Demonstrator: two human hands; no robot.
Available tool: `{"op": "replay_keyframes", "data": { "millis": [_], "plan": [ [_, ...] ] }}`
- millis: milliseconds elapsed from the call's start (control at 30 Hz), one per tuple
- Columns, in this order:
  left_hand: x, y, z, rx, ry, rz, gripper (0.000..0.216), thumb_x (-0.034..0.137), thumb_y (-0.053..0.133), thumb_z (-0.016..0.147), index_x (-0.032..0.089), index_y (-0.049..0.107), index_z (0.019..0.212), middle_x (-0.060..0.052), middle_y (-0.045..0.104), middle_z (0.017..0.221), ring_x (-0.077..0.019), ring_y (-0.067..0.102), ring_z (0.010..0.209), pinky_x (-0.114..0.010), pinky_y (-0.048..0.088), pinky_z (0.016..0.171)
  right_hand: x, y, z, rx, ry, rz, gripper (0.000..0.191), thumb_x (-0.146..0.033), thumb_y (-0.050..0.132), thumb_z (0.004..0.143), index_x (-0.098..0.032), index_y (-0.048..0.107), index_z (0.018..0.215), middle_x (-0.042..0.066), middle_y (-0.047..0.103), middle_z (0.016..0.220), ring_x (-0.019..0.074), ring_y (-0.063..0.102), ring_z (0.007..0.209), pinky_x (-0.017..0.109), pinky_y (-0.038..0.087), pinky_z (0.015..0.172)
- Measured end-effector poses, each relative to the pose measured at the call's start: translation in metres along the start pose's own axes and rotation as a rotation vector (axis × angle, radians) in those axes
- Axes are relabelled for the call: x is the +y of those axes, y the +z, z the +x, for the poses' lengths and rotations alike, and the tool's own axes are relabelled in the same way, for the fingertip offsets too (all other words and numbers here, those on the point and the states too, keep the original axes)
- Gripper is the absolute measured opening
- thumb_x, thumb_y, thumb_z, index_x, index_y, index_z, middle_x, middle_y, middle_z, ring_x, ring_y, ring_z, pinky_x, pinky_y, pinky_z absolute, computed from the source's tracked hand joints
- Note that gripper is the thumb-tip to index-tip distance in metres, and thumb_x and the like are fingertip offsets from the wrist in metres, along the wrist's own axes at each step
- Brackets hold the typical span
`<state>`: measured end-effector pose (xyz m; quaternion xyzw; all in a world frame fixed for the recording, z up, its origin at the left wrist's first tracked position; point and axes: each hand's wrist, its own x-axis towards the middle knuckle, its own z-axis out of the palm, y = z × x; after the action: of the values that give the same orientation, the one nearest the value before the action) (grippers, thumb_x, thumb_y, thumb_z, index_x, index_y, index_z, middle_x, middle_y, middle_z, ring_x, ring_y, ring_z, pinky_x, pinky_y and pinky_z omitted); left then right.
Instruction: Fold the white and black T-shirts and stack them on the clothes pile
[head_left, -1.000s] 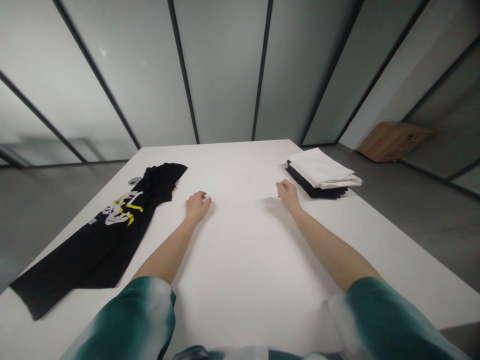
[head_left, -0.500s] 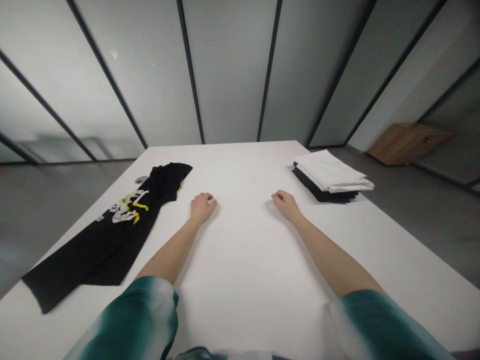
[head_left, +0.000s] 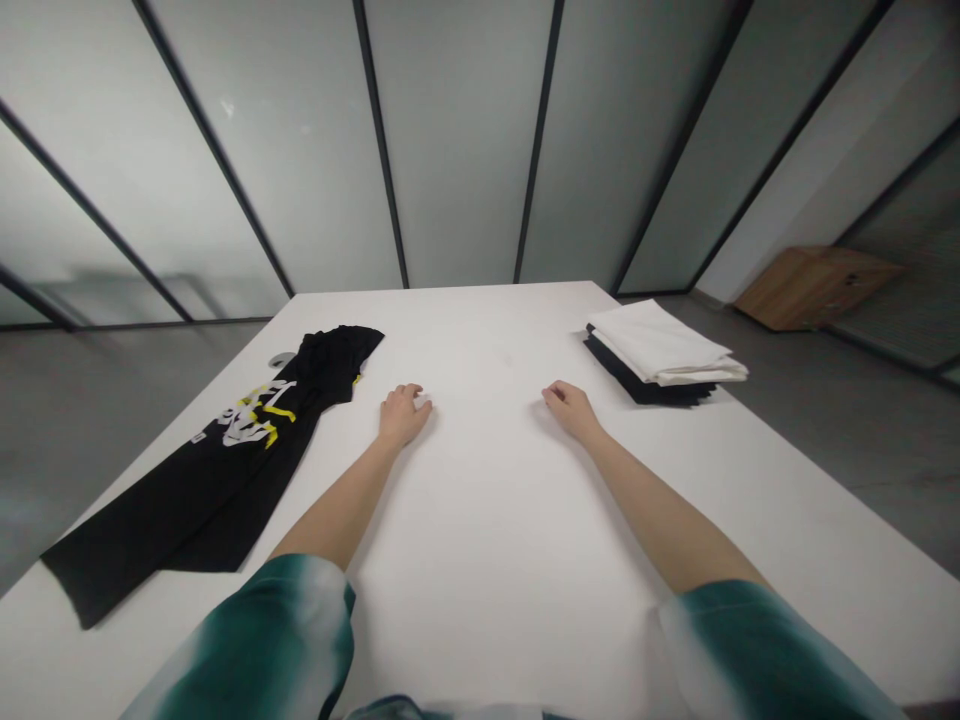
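Head view: room with frosted glass partitions (head_left: 457, 140) behind dark metal frames, grey floor (head_left: 97, 420), and a wooden cabinet (head_left: 814, 288) standing at far right. White tabletop (head_left: 487, 480) fills the lower middle.

Nothing is being handled at this moment. Left hand (head_left: 403, 416) is low on the tabletop with its fingers loosely curled, released and holding nothing, near but not touching the black printed garment (head_left: 202, 470), which lies flat along the left edge. Yellow and white print shows on it. Right hand (head_left: 571, 411) is also released and empty, near the white folded cloth (head_left: 660, 345) stacked on black folded cloth (head_left: 637, 385) at the right side of the tabletop, with a gap between them. Both forearms come in from green-and-white sleeves (head_left: 277, 640).

Reaching either cloth calls for a short outward move and a pinch at its edge.

Against the frame a second back, the view has levelled. Hands and cloth sit in about the same layout.
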<state>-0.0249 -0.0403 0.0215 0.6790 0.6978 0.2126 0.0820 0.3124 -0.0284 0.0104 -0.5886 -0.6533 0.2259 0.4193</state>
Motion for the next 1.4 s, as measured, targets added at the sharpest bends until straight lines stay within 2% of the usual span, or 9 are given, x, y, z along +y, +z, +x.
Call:
{"op": "replay_keyframes", "data": {
  "millis": [133, 267, 433, 533, 633, 967, 1133, 1300, 1400],
  "plan": [
    [-0.011, -0.002, 0.007, 0.034, -0.031, -0.026, 0.071, 0.035, 0.058, 0.084, 0.003, 0.038, 0.144, -0.026, 0.043, 0.147, -0.0313, 0.043, 0.138, -0.039, 0.036, 0.112, -0.002, -0.001, -0.001, 0.003, -0.009, -0.006, 0.027, -0.047, 0.049, 0.075, -0.023, 0.052, 0.064, -0.002, 0.049, 0.055, 0.0156, 0.042, 0.056, 0.029, 0.033, 0.055],
    [-0.027, -0.017, 0.021, -0.037, -0.126, 0.125, 0.077, 0.041, 0.06, 0.082, 0.005, 0.037, 0.146, -0.028, 0.032, 0.155, -0.0392, 0.035, 0.142, -0.047, 0.034, 0.112, -0.003, 0.0, -0.001, 0.003, -0.014, -0.014, 0.026, -0.047, 0.049, 0.075, -0.023, 0.051, 0.063, -0.002, 0.049, 0.055, 0.0154, 0.041, 0.056, 0.029, 0.032, 0.055],
    [-0.071, -0.051, 0.038, 0.064, -0.189, 0.42, 0.075, 0.046, 0.057, 0.082, 0.01, 0.043, 0.146, -0.025, 0.032, 0.157, -0.0451, 0.028, 0.144, -0.061, 0.028, 0.11, 0.0, 0.001, -0.001, -0.003, -0.023, -0.023, 0.026, -0.047, 0.049, 0.075, -0.023, 0.052, 0.064, -0.001, 0.052, 0.057, 0.0163, 0.045, 0.058, 0.029, 0.035, 0.057],
    [-0.096, -0.062, 0.043, -0.012, -0.329, 0.404, 0.072, 0.053, 0.048, 0.086, 0.01, 0.047, 0.144, -0.027, 0.038, 0.153, -0.047, 0.032, 0.14, -0.064, 0.03, 0.107, 0.001, 0.002, 0.0, -0.014, -0.026, -0.019, 0.026, -0.047, 0.049, 0.075, -0.023, 0.053, 0.065, 0.0, 0.053, 0.058, 0.0165, 0.045, 0.058, 0.029, 0.035, 0.057],
    [-0.102, -0.058, 0.04, -0.034, -0.374, 0.365, 0.065, 0.047, 0.036, 0.093, 0.01, 0.049, 0.144, -0.026, 0.041, 0.151, -0.0448, 0.039, 0.137, -0.064, 0.032, 0.106, 0.0, 0.003, -0.001, -0.02, -0.032, -0.033, 0.025, -0.046, 0.049, 0.075, -0.024, 0.052, 0.064, 0.0, 0.053, 0.057, 0.0164, 0.045, 0.058, 0.029, 0.035, 0.057],
    [-0.045, -0.03, 0.026, 0.01, -0.183, 0.368, 0.045, 0.012, 0.034, 0.09, 0.015, 0.066, 0.122, -0.02, 0.063, 0.129, -0.0342, 0.057, 0.119, -0.049, 0.045, 0.096, -0.002, 0.005, 0.0, -0.04, -0.043, -0.093, 0.024, -0.043, 0.049, 0.076, -0.023, 0.053, 0.065, 0.001, 0.057, 0.059, 0.0165, 0.046, 0.058, 0.029, 0.036, 0.059],
    [0.007, 0.0, 0.024, -0.015, 0.015, 0.204, 0.039, 0.012, 0.041, 0.09, 0.018, 0.072, 0.112, -0.019, 0.065, 0.127, -0.0347, 0.061, 0.116, -0.048, 0.047, 0.096, -0.002, 0.004, 0.0, -0.038, -0.055, -0.114, 0.023, -0.042, 0.049, 0.077, -0.023, 0.055, 0.065, 0.001, 0.057, 0.059, 0.0171, 0.047, 0.059, 0.029, 0.036, 0.059],
    [0.059, 0.026, 0.006, -0.18, 0.296, -0.101, 0.037, 0.015, 0.049, 0.087, 0.019, 0.074, 0.113, -0.012, 0.064, 0.134, -0.0294, 0.06, 0.122, -0.042, 0.042, 0.107, 0.004, 0.006, 0.001, -0.026, -0.056, -0.125, 0.022, -0.041, 0.05, 0.079, -0.023, 0.057, 0.068, 0.002, 0.059, 0.062, 0.0182, 0.05, 0.061, 0.03, 0.04, 0.061],
    [0.078, 0.034, -0.007, -0.391, 0.431, -0.33, 0.036, 0.021, 0.05, 0.087, 0.02, 0.074, 0.113, -0.008, 0.072, 0.121, -0.0249, 0.064, 0.116, -0.036, 0.044, 0.106, 0.01, 0.005, 0.005, 0.145, -0.129, -0.154, 0.019, -0.036, 0.05, 0.078, -0.021, 0.063, 0.079, 0.009, 0.067, 0.083, 0.0236, 0.058, 0.08, 0.036, 0.047, 0.076]
  ]
}}
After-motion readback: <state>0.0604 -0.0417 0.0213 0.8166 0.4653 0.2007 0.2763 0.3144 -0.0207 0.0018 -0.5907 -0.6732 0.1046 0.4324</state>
